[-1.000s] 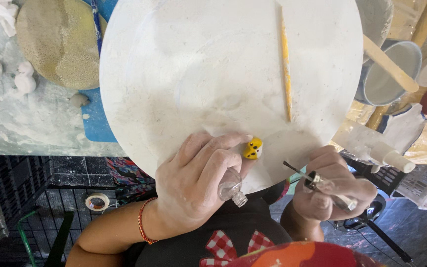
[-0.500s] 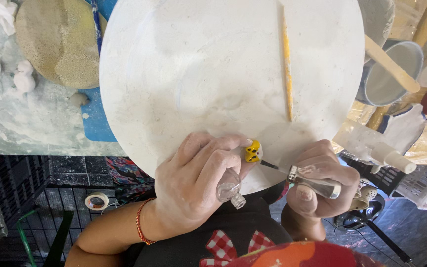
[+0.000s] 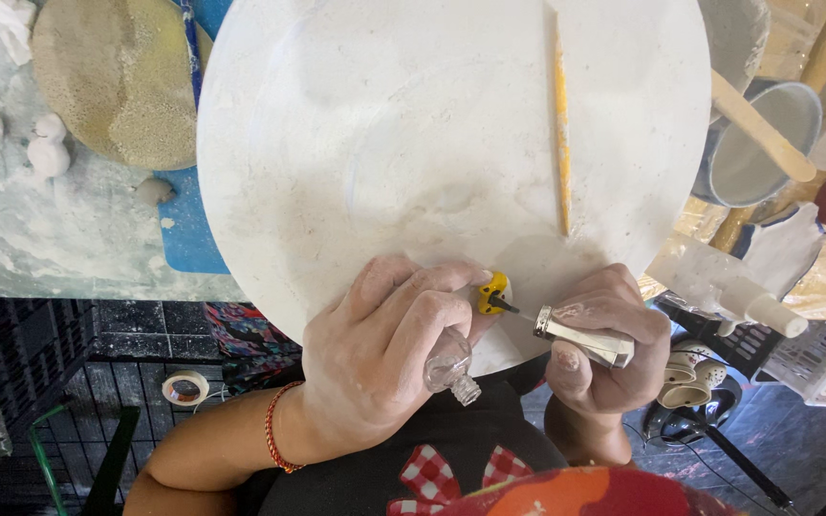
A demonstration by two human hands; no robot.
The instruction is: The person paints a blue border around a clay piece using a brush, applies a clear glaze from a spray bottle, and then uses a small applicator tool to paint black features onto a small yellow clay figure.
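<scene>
Mostly hidden: yellow piece (image 3: 492, 290) pinched under left hand (image 3: 384, 363), also clutching small bottle (image 3: 449, 368); right hand (image 3: 609, 349) clamped on brush cap (image 3: 585, 337).

Round white board (image 3: 384, 143); thin yellow stick (image 3: 560, 124) on it.

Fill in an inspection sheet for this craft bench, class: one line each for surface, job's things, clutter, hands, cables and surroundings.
Surface: round white board, dusty, on a bench.
Job's things: small yellow piece at the board's near edge; silver-capped brush with its dark tip on the piece; small clear bottle, open, neck pointing down-right.
Clutter: thin yellow stick lying on the board; white lumps and a tan disc to the left.
Hands: left hand pinches the yellow piece and also holds the bottle; right hand grips the brush cap.
Cables: nothing seen.
Surroundings: bowls with a wooden stick at right; tape roll below on dark crates.
</scene>
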